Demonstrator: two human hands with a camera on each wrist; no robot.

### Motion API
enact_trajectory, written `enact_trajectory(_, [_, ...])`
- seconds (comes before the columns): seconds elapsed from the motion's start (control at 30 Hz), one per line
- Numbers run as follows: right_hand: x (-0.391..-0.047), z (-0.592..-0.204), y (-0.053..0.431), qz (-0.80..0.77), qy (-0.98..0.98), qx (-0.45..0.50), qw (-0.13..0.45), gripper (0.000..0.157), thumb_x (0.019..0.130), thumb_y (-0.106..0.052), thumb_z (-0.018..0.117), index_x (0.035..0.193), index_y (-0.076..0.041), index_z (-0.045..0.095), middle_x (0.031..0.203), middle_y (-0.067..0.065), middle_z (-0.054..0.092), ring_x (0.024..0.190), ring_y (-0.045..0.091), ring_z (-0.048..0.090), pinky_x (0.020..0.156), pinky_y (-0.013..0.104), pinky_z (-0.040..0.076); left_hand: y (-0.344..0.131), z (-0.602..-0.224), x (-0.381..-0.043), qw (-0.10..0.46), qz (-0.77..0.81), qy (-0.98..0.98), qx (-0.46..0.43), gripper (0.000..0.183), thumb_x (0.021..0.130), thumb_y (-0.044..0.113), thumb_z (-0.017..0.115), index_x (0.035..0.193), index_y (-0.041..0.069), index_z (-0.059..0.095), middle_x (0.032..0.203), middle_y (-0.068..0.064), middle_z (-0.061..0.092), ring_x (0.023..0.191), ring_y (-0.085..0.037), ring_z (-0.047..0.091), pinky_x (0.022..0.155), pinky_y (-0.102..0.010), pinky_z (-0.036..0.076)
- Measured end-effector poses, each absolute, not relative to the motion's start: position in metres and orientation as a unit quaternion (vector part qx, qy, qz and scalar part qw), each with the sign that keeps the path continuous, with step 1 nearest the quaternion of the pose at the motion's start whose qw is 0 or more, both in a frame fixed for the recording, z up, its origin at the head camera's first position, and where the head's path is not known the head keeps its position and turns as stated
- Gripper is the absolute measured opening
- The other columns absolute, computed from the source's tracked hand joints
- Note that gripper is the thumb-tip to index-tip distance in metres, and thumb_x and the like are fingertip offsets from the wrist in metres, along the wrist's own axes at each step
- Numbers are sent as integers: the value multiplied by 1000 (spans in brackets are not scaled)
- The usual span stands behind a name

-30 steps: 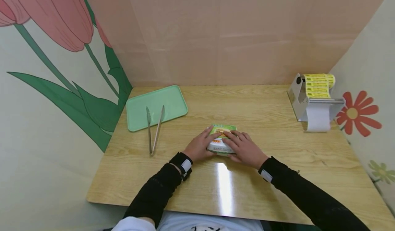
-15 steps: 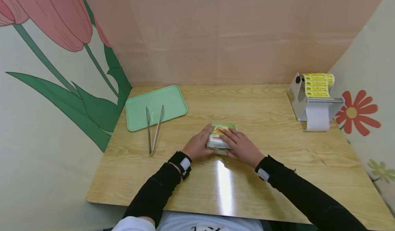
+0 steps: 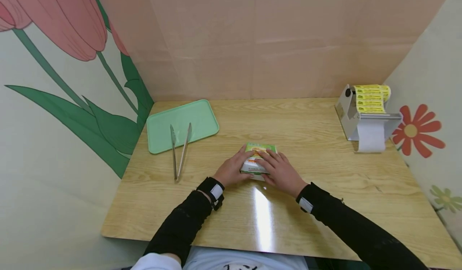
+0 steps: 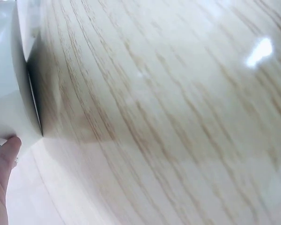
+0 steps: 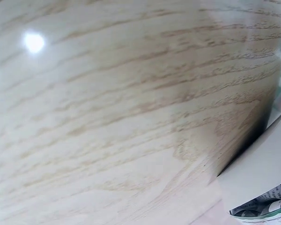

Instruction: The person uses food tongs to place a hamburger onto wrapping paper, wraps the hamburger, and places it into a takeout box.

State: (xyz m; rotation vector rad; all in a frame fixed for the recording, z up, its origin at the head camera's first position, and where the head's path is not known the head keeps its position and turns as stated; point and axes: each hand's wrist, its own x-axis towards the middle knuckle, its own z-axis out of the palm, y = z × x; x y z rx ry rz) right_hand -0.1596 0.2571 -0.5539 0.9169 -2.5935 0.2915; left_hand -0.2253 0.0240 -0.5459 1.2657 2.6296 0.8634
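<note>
A small printed burger box, green and yellow on top with white below, sits on the table between both hands. My left hand holds its left side, fingertips along the top edge and thumb by the front. Over the lid's right part lie the fingers of my right hand, the thumb low at the front. In the left wrist view the thumb touches the white box wall. The right wrist view has the box's white wall, with newsprint-patterned paper showing at a gap.
A green tray lies at the back left, with metal tongs resting across its front edge. At the back right stands a label dispenser with a yellow label roll. Walls border the wooden table behind and at both sides.
Both hands stay on the box. The right hand has shifted slightly left and closer, its thumb now nearer the box's front middle. Tray, tongs and dispenser stay put.
</note>
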Motion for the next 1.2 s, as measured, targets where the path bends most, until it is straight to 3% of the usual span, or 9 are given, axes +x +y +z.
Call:
enact_trajectory(0.17, [-159, -555, 260, 90, -919, 337, 186, 55, 96, -34, 61, 144, -14, 45, 152, 14, 37, 134, 41, 39, 99, 63, 36, 24, -545, -225, 48, 276, 862, 421, 78, 83, 32, 77, 150, 26, 37, 158, -21, 17, 126, -35, 51, 96, -40, 48])
enact_trajectory(0.27, [-159, -555, 261, 83, -913, 350, 195, 56, 96, -36, 60, 144, -13, 45, 152, 15, 37, 134, 41, 39, 99, 61, 37, 24, -545, -224, 51, 273, 864, 420, 79, 83, 31, 77, 151, 28, 36, 159, -21, 16, 126, -35, 51, 96, -40, 48])
enact_trajectory(0.5, [-159, -556, 263, 38, -905, 369, 209, 91, 76, -41, 80, 149, -10, 36, 153, 14, 35, 135, 36, 38, 98, 60, 39, 23, -544, -226, 65, 268, 866, 418, 81, 83, 30, 78, 152, 28, 35, 159, -19, 14, 129, -34, 48, 98, -39, 47])
enact_trajectory(0.6, [-159, -557, 263, 25, -902, 373, 215, 96, 74, -46, 80, 150, -8, 35, 153, 14, 35, 135, 36, 38, 98, 60, 38, 23, -543, -227, 68, 265, 867, 416, 80, 83, 31, 78, 151, 28, 35, 159, -19, 15, 129, -33, 48, 98, -39, 46])
enact_trajectory(0.77, [-159, -560, 261, 31, -899, 368, 236, 66, 98, -49, 49, 147, -6, 39, 149, 13, 41, 133, 36, 41, 96, 60, 39, 23, -543, -228, 68, 265, 867, 416, 80, 83, 32, 77, 151, 29, 36, 159, -19, 16, 131, -33, 46, 100, -39, 45])
enact_trajectory(0.87, [-159, -559, 258, 37, -900, 356, 248, 56, 103, -44, 37, 144, -7, 43, 145, 14, 46, 130, 37, 45, 93, 59, 41, 24, -544, -229, 65, 266, 866, 418, 81, 83, 34, 78, 151, 29, 35, 159, -19, 16, 132, -33, 44, 101, -39, 44])
enact_trajectory(0.97, [-160, -558, 256, 46, -902, 347, 252, 54, 96, -36, 53, 141, -6, 47, 141, 15, 49, 127, 38, 47, 92, 60, 41, 24, -545, -229, 60, 269, 865, 420, 83, 82, 36, 78, 152, 29, 34, 159, -20, 16, 133, -33, 43, 101, -39, 44])
enact_trajectory(1.07, [-160, -558, 253, 55, -905, 337, 254, 63, 82, -27, 69, 138, -6, 49, 141, 15, 50, 127, 39, 47, 92, 61, 40, 25, -545, -229, 57, 271, 864, 420, 84, 81, 36, 78, 152, 28, 34, 159, -20, 16, 133, -34, 43, 101, -40, 44])
enact_trajectory(1.2, [-159, -557, 248, 80, -908, 321, 257, 63, 77, -22, 73, 134, -6, 52, 140, 15, 50, 127, 39, 47, 92, 62, 39, 24, -544, -228, 61, 273, 865, 418, 82, 82, 34, 78, 152, 29, 34, 159, -19, 16, 132, -34, 44, 100, -40, 45])
